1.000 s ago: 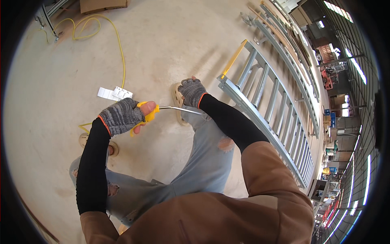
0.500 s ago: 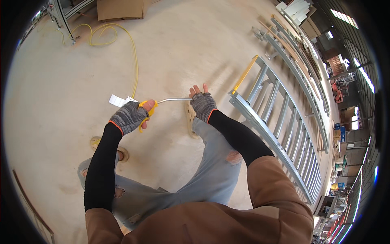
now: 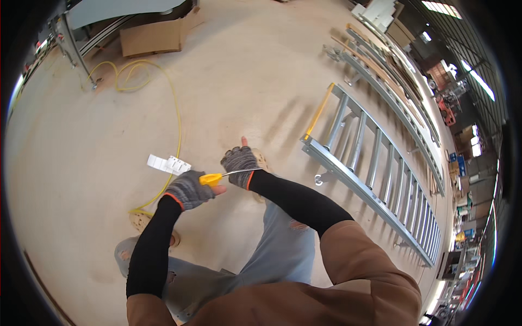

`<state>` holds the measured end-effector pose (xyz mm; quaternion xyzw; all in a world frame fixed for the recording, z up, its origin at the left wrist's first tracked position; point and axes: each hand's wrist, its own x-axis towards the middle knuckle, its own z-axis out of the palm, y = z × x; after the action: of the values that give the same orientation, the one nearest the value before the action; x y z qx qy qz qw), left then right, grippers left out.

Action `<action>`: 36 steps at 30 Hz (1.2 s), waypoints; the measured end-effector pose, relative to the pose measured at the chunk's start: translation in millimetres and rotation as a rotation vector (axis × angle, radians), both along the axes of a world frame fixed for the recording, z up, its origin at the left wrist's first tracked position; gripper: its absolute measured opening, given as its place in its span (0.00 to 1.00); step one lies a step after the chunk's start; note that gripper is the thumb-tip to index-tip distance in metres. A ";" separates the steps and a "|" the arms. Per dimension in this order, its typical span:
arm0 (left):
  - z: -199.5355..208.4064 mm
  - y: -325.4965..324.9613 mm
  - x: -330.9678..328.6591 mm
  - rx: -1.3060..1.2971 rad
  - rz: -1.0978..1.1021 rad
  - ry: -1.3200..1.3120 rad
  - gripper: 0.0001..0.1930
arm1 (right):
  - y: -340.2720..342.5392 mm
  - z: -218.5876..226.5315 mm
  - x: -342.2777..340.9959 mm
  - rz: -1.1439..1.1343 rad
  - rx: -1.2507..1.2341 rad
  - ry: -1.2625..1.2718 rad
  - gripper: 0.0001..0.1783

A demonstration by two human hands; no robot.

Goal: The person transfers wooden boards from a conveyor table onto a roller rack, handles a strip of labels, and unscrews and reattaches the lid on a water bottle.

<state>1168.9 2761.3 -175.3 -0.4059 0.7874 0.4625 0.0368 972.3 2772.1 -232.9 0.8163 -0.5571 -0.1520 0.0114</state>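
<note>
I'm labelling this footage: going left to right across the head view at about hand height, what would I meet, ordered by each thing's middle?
White strip, gloved left hand, yellow handle, gloved right hand, ladder-like metal frame.

Shows no readable text, numbers or signs; bears only tiny, illegible marks on the white strip (image 3: 178, 165), left.

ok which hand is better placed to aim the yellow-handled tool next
Left, probably: the left hand grips the yellow-handled tool, whose thin metal shaft extends toward the right wrist. The right hand shows no grip on it, though its palm is hidden.
</note>
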 end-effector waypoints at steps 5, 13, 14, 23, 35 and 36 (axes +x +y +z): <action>24.5 -22.8 34.0 0.087 0.148 -0.131 0.29 | -1.7 5.5 -27.9 -0.296 0.160 -0.235 0.22; -4.3 -7.1 48.9 -0.310 0.226 0.156 0.18 | -24.6 6.8 -75.4 -0.770 0.277 -1.266 0.11; -7.8 -4.8 44.2 -0.372 0.298 0.265 0.17 | -22.6 18.8 -57.9 -0.835 0.148 -1.308 0.09; 25.8 26.3 -0.1 0.112 0.275 0.578 0.37 | 25.5 16.6 36.8 -0.107 -0.213 -1.451 0.30; 14.4 -59.8 170.2 0.372 1.481 1.553 0.13 | 42.7 73.4 37.0 -0.372 0.901 -1.056 0.17; 10.4 -60.0 173.8 0.413 1.509 1.569 0.13 | 41.8 72.3 36.2 -0.375 0.837 -1.015 0.18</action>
<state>1342.7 2701.3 -164.9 -0.3619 0.0506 0.6176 -0.6965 1008.5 2813.9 -160.7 0.6119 -0.5197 0.0476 -0.5943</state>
